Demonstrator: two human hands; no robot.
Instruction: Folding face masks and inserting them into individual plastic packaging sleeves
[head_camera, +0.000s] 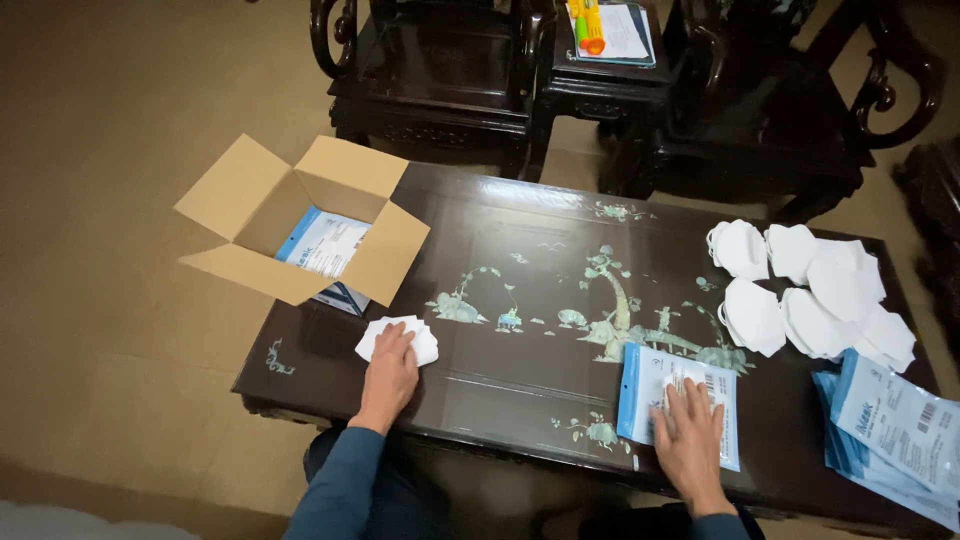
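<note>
Two hands rest flat on a dark lacquered table (560, 270) inlaid with pale figures. The left hand (388, 372) lies palm down, fingers together, pressing on a folded white face mask (408, 331) whose edges show beyond the fingertips. The right hand (688, 440) is spread, fingers fanned, on a flat blue-and-white packaging pouch (650, 385) lying near the table's front edge. Judging by this, the step in hand is pairing one mask with one pouch: mask secured on one side, pouch on the other, well apart. The next move would call for a pinch rather than a flat press, since both things are thin and lie tight against the glossy top.

Beyond the right hand sits a loose heap of white masks (810, 290); to its outer side, a stack of more pouches (890, 430). Beyond the left hand, an open cardboard box (260, 200) overhangs the table corner with filled pouches inside.
</note>
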